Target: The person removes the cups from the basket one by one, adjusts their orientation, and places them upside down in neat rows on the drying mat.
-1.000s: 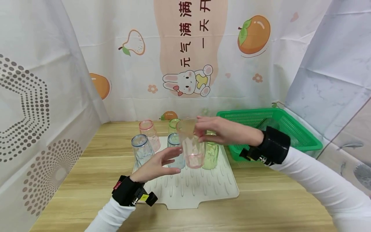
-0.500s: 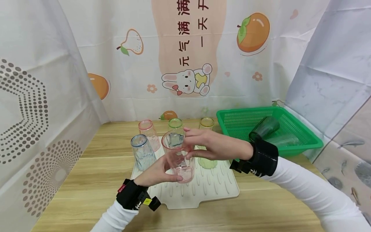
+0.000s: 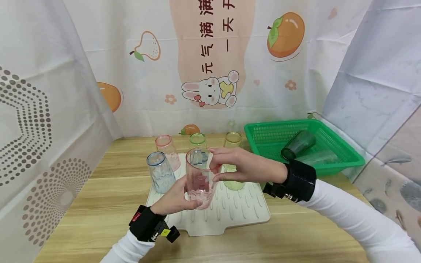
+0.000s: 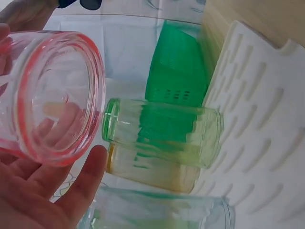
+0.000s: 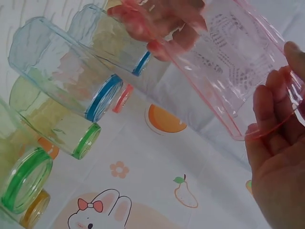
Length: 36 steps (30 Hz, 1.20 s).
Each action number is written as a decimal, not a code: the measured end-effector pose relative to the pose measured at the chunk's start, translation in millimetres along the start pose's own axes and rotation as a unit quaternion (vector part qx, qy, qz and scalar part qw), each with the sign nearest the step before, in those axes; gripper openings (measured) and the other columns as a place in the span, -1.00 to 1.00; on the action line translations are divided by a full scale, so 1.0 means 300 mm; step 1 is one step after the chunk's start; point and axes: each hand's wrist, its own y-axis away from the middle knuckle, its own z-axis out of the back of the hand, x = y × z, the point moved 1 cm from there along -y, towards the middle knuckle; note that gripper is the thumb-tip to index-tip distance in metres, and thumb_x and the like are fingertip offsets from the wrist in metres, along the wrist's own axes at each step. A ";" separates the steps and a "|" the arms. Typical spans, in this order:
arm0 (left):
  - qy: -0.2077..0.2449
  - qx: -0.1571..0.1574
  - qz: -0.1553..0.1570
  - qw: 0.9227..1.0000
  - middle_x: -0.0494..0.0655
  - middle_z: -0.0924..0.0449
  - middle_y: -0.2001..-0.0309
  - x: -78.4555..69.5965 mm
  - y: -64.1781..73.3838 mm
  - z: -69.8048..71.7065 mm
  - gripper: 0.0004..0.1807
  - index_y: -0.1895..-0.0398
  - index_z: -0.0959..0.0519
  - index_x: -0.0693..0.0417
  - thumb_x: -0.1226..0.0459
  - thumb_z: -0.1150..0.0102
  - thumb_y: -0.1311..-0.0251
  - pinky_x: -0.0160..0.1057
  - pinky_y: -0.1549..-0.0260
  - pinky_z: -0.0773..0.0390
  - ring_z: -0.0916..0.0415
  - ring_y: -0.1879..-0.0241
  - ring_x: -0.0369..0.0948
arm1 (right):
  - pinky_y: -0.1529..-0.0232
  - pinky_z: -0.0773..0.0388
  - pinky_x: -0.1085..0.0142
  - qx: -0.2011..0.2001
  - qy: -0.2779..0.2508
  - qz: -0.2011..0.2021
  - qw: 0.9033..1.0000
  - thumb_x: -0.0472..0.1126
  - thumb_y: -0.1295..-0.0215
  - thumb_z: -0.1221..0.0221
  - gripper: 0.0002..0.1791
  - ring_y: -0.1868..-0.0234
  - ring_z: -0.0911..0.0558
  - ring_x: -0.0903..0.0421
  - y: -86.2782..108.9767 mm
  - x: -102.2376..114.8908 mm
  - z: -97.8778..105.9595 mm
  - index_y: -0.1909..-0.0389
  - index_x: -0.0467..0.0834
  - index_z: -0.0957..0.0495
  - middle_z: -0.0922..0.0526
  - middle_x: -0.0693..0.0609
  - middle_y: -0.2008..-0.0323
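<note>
Clasps pink tumbler (image 3: 200,184) low with left hand (image 3: 175,199), pinches its top with right hand (image 3: 245,165), seemingly regripping, probably needing inversion next, like upturned blue tumbler (image 3: 161,176) at nine o'clock.

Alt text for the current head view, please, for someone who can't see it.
A person's left hand and right hand hold a pink glass above a white tray, the right near its rim, the left lower down. Tinted glasses stand on the tray; a green basket is to its right.
</note>
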 end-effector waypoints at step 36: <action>-0.388 -0.003 0.017 0.921 -0.25 -0.47 0.36 -0.048 0.015 0.033 -0.29 0.06 -0.41 0.06 0.13 -0.47 0.43 -0.37 0.48 -0.46 -0.41 0.43 -0.31 | -0.17 -0.40 0.01 0.103 0.024 -0.198 0.974 0.09 -0.03 -0.42 -0.15 -0.23 -0.38 -0.02 0.076 -0.067 -0.035 -0.29 -0.19 -0.34 -0.42 0.00 -0.24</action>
